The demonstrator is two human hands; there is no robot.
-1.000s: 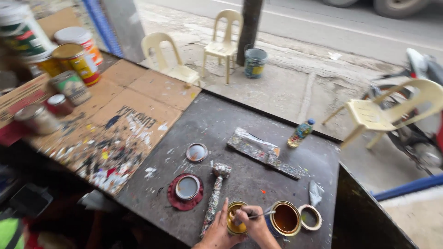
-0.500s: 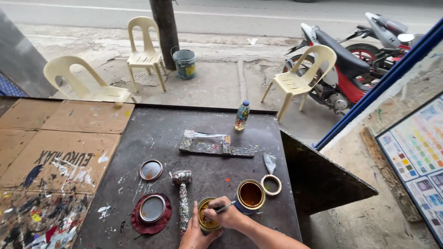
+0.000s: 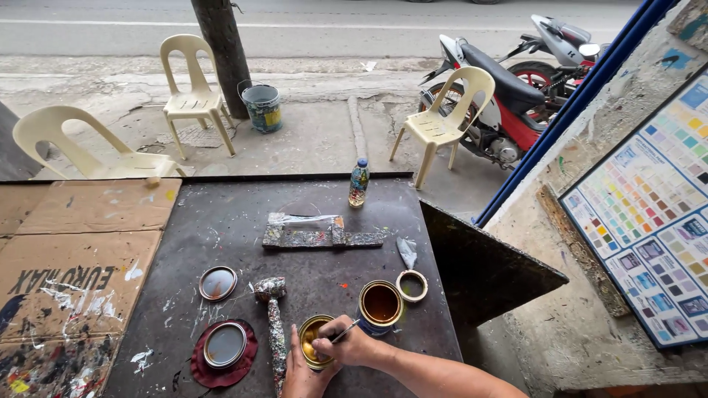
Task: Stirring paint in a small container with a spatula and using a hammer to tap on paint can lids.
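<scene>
Small open can point(image 3: 316, 340) of yellowish paint, near edge of the dark paint-spattered table point(image 3: 243, 214), directly under both hands; left hand point(image 3: 301, 372) wraps its near side from below, fingers curled around the wall; right hand point(image 3: 346, 345) lies over the rim from the right, pinching a thin metal stirring tool point(image 3: 344, 332) whose long axis slants from upper right down-left into the can. Both hands touching the can, right one above it. Second open can point(image 3: 381, 303), just beside to the right, holding dark brown liquid; empty ring-shaped roll of tape point(image 3: 411, 285) beyond it. Left of the cans: paint-crusted mallet point(image 3: 273, 324), handle pointing toward the person; one lid on a red cloth point(image 3: 224, 346); another loose lid point(image 3: 218, 283). Far side: crusted flat bar point(image 3: 321, 236), small plastic bottle point(image 3: 358, 183), upright
</scene>
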